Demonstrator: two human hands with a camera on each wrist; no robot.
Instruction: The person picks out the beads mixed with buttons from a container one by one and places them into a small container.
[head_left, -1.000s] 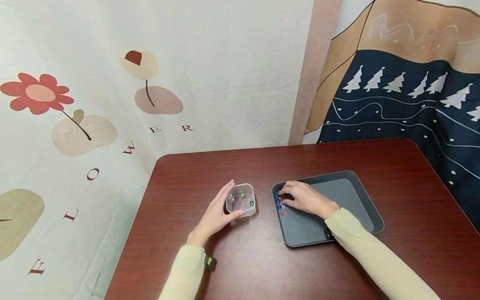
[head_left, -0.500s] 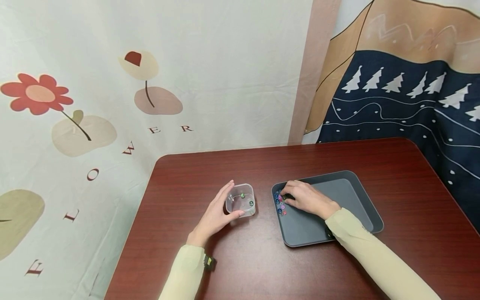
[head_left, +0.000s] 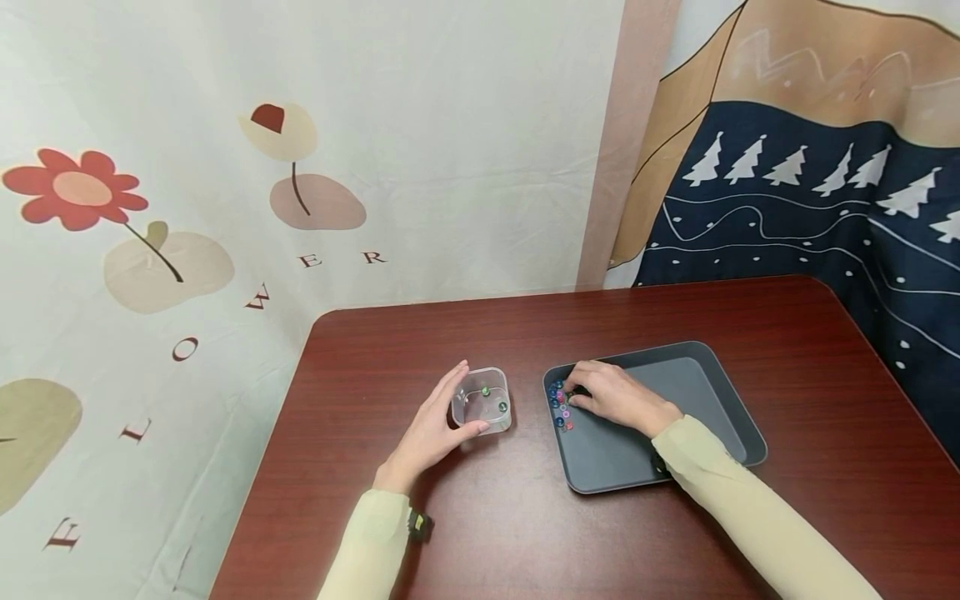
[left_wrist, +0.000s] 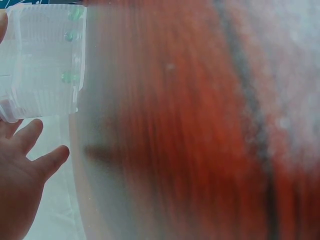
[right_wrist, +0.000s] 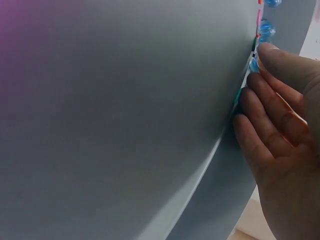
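A small clear plastic container (head_left: pixel 491 410) stands on the dark red table and holds a few green beads (head_left: pixel 486 390). My left hand (head_left: pixel 461 398) holds it, fingers along its left wall and thumb on its front. The left wrist view shows the container (left_wrist: pixel 45 60) above my left hand (left_wrist: pixel 20 185). Several small coloured beads (head_left: pixel 558 406) lie along the left wall of a grey tray (head_left: pixel 675 387). My right hand (head_left: pixel 573 396) rests inside the tray with its fingertips on those beads. In the right wrist view my fingers (right_wrist: pixel 270 115) lie fairly straight against blue beads (right_wrist: pixel 265 30).
The tray's right part (head_left: pixel 705 408) is bare grey. The table (head_left: pixel 450 333) has rounded corners, and its left edge runs close to the container. Printed fabric hangs behind it and on the right. Both arms wear pale yellow sleeves.
My right hand's fingertips have shifted slightly among the beads at the tray's left wall. The left hand and the container have not moved.
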